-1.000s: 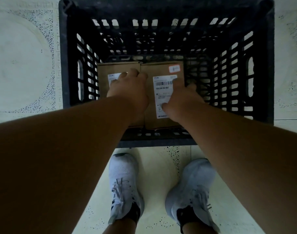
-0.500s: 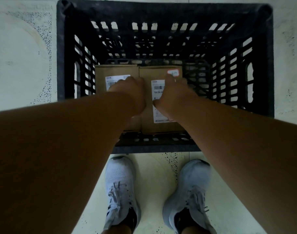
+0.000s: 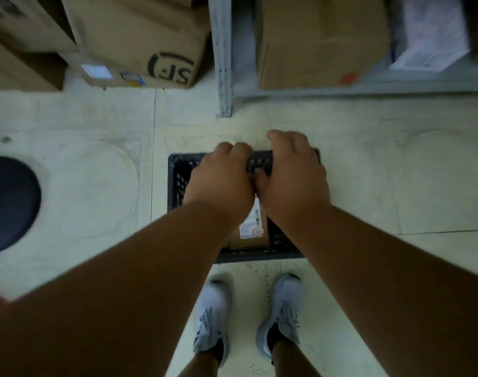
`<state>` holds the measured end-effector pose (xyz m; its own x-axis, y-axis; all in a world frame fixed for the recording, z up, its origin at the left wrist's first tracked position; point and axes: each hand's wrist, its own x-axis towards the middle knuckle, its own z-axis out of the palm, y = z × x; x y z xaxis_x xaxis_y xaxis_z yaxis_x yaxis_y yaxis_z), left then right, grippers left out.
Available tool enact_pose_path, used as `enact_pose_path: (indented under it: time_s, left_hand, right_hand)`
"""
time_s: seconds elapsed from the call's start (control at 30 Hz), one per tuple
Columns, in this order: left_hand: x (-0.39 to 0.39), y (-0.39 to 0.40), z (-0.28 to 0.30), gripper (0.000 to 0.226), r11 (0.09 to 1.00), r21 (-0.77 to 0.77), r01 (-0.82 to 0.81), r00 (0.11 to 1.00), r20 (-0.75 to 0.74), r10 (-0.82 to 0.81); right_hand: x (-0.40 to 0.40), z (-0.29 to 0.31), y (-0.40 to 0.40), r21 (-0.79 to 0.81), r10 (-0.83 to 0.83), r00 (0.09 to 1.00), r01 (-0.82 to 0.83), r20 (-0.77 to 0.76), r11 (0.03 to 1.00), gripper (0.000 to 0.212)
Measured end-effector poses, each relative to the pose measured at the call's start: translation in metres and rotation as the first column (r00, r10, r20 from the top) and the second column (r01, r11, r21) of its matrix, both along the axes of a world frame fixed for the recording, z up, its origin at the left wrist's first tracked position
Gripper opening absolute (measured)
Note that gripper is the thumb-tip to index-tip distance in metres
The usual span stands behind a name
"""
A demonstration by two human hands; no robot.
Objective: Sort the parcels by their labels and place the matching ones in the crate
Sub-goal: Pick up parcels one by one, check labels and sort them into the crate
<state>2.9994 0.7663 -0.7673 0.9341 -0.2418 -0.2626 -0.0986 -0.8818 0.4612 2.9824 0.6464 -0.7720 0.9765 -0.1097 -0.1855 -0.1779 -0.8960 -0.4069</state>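
Note:
A black slatted crate [image 3: 175, 183] stands on the pale floor in front of my feet. Inside it lies a brown cardboard parcel [image 3: 248, 239] with a white barcode label and a small red sticker; my arms hide most of it and the rest of the crate's inside. My left hand [image 3: 221, 180] and my right hand [image 3: 293, 172] hover side by side above the crate, backs up, fingers loosely curled downward. Neither hand holds anything that I can see.
Beyond the crate stand stacked cardboard boxes [image 3: 140, 36], one printed "SF". A grey metal shelf post [image 3: 222, 55] comes down to the floor, with a brown box [image 3: 316, 42] and a white labelled parcel [image 3: 433, 36] on the low shelf. A dark round object [image 3: 6, 202] lies at left. My white shoes [image 3: 213, 314] stand near the crate.
Both hands have come up out of the crate and off the two parcels. The camera has risen, so the crate looks smaller and the shelf and boxes have come into view.

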Motion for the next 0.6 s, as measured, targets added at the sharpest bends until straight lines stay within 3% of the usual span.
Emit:
enact_pose_path:
  time_s: [0.17,0.3,0.43,0.6]
  left_hand:
    - [-0.019,-0.020,0.181,0.046,0.979,-0.203,-0.011,0.993,0.114,0.035]
    - [-0.047,-0.036,0.296,0.044,0.951,-0.305,0.042,0.988,0.155,0.006]
    - [-0.076,-0.049,0.369,0.044,0.923,-0.340,0.183,0.968,0.225,-0.110]
    - [-0.106,-0.083,0.413,0.044,0.879,-0.287,0.382,0.898,0.338,-0.280]
  right_hand:
    - [-0.025,0.191,-0.022,0.050,-0.136,0.982,0.130,0.130,0.990,0.061]
    - [-0.065,0.311,-0.032,0.088,-0.260,0.937,0.246,0.234,0.965,0.061]
    - [-0.114,0.376,-0.046,0.153,-0.387,0.867,0.356,0.314,0.922,0.059]
    - [-0.164,0.417,-0.080,0.167,-0.486,0.780,0.459,0.395,0.873,0.063]
